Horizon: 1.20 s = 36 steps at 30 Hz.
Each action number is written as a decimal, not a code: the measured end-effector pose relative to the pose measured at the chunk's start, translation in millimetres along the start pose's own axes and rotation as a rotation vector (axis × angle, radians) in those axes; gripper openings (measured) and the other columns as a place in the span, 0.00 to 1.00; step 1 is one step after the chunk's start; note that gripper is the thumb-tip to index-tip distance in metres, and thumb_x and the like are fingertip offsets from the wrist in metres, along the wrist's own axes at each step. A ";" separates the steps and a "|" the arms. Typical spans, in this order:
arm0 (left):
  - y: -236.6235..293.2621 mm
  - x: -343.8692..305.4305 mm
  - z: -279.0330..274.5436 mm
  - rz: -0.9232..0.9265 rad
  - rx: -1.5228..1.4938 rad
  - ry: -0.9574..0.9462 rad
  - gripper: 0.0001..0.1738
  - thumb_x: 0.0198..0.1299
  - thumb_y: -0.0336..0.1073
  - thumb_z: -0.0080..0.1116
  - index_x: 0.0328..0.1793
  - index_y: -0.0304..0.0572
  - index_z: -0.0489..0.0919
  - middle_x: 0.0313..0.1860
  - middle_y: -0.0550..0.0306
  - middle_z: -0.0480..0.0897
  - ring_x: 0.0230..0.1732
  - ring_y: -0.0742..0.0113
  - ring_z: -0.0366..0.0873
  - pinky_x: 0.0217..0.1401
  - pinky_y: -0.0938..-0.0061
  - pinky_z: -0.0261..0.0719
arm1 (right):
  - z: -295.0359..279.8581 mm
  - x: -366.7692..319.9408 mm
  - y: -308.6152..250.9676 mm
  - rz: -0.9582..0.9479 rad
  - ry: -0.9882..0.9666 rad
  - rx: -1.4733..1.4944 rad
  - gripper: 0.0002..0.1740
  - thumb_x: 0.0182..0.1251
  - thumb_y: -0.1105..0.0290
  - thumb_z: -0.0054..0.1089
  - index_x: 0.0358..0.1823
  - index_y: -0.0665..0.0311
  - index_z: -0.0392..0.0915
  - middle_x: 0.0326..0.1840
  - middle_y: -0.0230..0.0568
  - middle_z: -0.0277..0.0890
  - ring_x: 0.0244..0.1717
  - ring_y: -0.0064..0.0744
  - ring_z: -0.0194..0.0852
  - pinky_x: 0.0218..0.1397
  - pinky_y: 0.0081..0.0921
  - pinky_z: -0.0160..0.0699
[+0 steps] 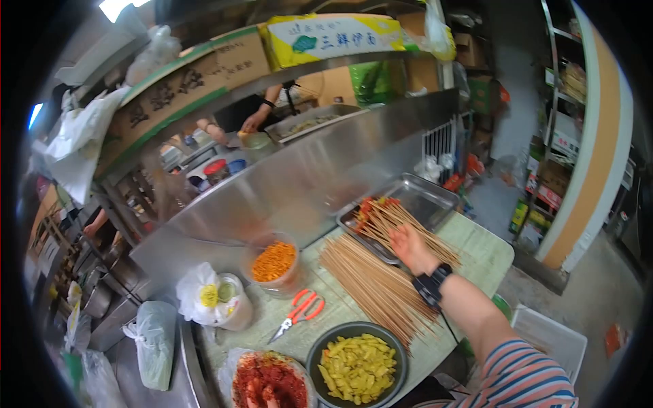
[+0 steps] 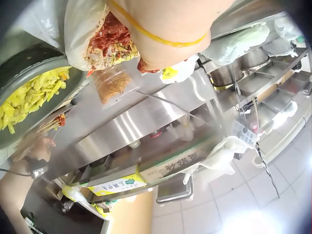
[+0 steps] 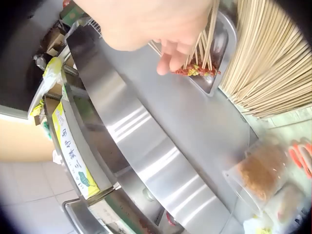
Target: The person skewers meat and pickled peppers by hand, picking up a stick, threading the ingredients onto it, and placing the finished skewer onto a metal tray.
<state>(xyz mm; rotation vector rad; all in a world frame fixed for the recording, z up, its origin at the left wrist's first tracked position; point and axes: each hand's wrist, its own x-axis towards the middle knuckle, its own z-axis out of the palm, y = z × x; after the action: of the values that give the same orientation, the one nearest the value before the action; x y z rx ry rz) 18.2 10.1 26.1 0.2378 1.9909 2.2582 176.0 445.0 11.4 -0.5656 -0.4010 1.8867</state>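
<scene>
My right hand (image 1: 410, 249) is over the metal tray (image 1: 435, 196), right at the sticks of several loaded skewers (image 1: 381, 216) with red and yellow food at their tips. Its fingers look loosely bent, with no stick visibly gripped. A large pile of bare bamboo sticks (image 1: 367, 282) lies beside the tray. My left hand (image 1: 264, 401) has its fingers in red chili paste (image 1: 291, 382) in a bag-lined container; most of this hand is out of sight. Close by stands a dark bowl (image 1: 314, 360) of yellow-green cut pieces (image 1: 357, 370).
Orange-handled scissors (image 1: 299, 313) lie mid-table. Behind them stand a clear tub (image 1: 253, 280) of orange shreds and a white container (image 1: 238, 314) with a plastic bag. A steel partition (image 1: 286, 173) borders the table's back. Another person's hand (image 1: 256, 121) works beyond it.
</scene>
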 end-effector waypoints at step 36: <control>-4.3 -2.1 -8.7 -0.066 -0.261 -0.203 0.17 0.56 0.22 0.43 0.51 0.32 0.76 0.45 0.51 0.79 0.44 0.64 0.77 0.48 0.74 0.77 | 34.6 -103.5 -9.9 0.012 -0.456 -1.983 0.11 0.53 0.66 0.55 0.25 0.69 0.77 0.18 0.43 0.77 0.21 0.34 0.79 0.32 0.30 0.76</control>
<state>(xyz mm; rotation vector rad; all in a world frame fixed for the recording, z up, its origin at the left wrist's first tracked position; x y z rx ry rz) 18.5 1.8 20.7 0.3526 1.5656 2.3162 196.6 352.0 65.6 -1.2775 -2.5796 0.9899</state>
